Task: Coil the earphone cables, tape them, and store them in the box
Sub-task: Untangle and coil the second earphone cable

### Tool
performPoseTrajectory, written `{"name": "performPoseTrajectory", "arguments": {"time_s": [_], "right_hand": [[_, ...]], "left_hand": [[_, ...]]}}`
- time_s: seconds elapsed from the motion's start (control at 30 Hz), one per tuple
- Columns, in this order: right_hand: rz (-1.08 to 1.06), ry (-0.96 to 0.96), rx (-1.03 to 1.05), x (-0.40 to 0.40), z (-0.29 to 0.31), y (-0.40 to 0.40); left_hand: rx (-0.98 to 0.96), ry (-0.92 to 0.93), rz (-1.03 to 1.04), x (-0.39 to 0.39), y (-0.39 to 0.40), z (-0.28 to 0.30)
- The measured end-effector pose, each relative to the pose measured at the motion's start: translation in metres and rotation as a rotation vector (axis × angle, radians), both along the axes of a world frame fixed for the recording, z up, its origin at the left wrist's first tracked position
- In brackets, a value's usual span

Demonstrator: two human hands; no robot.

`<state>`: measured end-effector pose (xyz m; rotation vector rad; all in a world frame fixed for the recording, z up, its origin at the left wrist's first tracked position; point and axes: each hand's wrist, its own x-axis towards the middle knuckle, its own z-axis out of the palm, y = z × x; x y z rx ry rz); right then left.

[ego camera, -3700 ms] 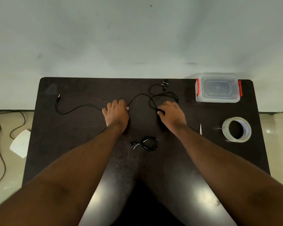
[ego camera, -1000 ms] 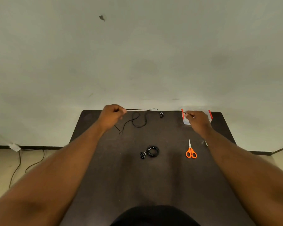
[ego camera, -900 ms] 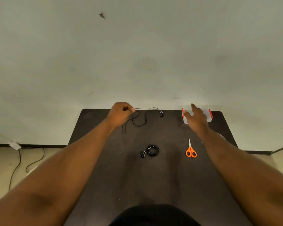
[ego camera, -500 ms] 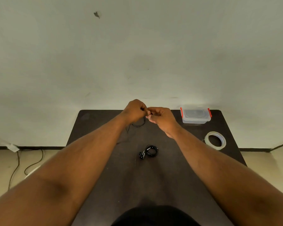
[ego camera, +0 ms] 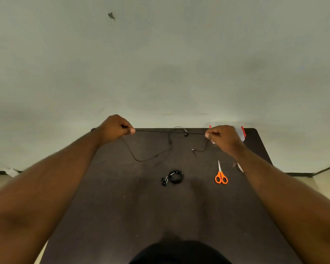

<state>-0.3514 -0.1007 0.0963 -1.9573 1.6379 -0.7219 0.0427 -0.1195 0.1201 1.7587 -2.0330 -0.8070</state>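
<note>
A black earphone cable (ego camera: 168, 132) is stretched taut in the air between my left hand (ego camera: 114, 128) and my right hand (ego camera: 222, 137), both pinched on it above the far edge of the dark table (ego camera: 122, 206). Slack loops of it hang down to the tabletop, and its earbuds (ego camera: 186, 132) dangle near the middle. A second earphone set (ego camera: 173, 177), coiled, lies at the table's centre. The clear box with red clips (ego camera: 241, 133) stands at the far right corner, mostly hidden behind my right hand.
Orange-handled scissors (ego camera: 221, 175) lie right of the coiled set, blades pointing away. A small pale strip (ego camera: 240, 167) shows beside my right forearm. A grey wall rises behind the table.
Half a second ago my hands were together over the table's middle; they have pulled apart, drawing the cable tight. The tape roll is now hidden behind my right arm.
</note>
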Motion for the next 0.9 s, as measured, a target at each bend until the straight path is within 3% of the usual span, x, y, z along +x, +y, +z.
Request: {"name": "performPoseTrajectory", "arguments": {"time_s": [0.37, 0.5, 0.53, 0.63, 0.7, 0.9], "right_hand": [[-0.093, 0.027, 0.031, -0.003, -0.013, -0.008], [-0.179, 0.182, 0.281, 0.011, -0.01, -0.002], [-0.16, 0.094, 0.348, 0.021, -0.007, 0.002], [0.006, -0.412, 0.46, 0.066, -0.002, 0.02], [0.124, -0.56, 0.491, 0.092, -0.004, 0.031], [0.052, -0.312, 0.292, 0.094, -0.014, 0.036]], "left_hand": [[-0.058, -0.006, 0.044, 0.007, 0.007, 0.007], [-0.078, -0.016, -0.025, -0.042, 0.012, 0.005], [-0.07, -0.021, -0.052, -0.056, 0.014, 0.003], [-0.019, -0.026, -0.121, -0.094, 0.019, -0.003], [0.0, -0.042, -0.157, -0.114, 0.02, -0.006], [0.081, 0.046, -0.197, -0.132, 0.024, -0.01]]}}
